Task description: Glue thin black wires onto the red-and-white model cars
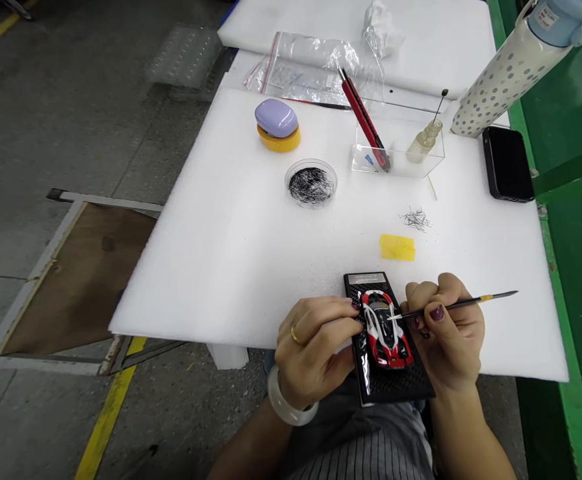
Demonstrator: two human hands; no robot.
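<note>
A red, white and black model car (387, 330) sits on a black display base (401, 387) with a carbon-like pattern and a small silver plate at its far end. My left hand (315, 347) grips the base along its left side, fingertips by the car. Between the thumb and fingers of my right hand (448, 333) is a thin dark paintbrush (463, 303). Its fine pale tip reaches over the middle of the car; whether it touches I cannot tell. Just beyond the base lies a piece of yellow tape (397, 247).
Small black strips fill a round clear dish (311, 183); a loose pile (416, 219) lies to its right. Behind stand a purple-and-yellow case (277, 125) and a clear box (401, 160) holding a red utility knife (363, 120) and a glass bottle (425, 141). A black phone-like device (508, 163) and dotted flask (508, 73) are at right.
</note>
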